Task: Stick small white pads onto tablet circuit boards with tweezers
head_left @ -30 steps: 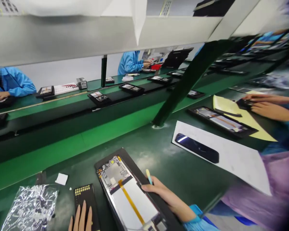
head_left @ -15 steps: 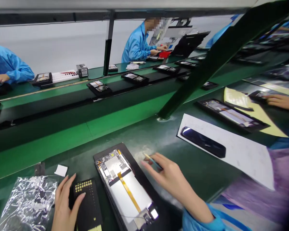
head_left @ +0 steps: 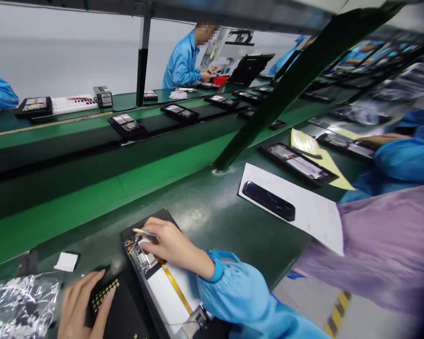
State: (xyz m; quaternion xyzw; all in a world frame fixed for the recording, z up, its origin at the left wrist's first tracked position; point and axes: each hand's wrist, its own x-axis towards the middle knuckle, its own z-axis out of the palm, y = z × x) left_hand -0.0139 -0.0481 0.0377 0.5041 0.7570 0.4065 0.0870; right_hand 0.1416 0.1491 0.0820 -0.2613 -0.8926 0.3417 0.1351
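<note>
My left hand [head_left: 83, 306] is at the lower left, its thumb over a black sheet [head_left: 123, 306] bearing rows of small gold squares. The fingers reach along the sheet's left edge. Beside it lies an opened tablet [head_left: 173, 292], with its circuit board, silver battery and orange ribbon cable exposed. My right hand [head_left: 167, 242] is over the tablet's upper end and hides part of the board. Between its closed fingers is a slim stick [head_left: 144, 231] with a pale tip and blue shaft. The fingertips are low over the board; whether they touch it is unclear.
Crinkled clear plastic [head_left: 21, 306] and a white square [head_left: 66, 262] lie at left. At right, a dark phone [head_left: 268, 201] rests on white paper [head_left: 314, 219]. A slanted green post [head_left: 254, 127] rises behind. Open devices [head_left: 127, 125] line the conveyor; people in blue work nearby.
My right hand has moved left, from beside the tablet to over its circuit board, with the stick. My left hand stays at the black sheet. The view has shifted right.
</note>
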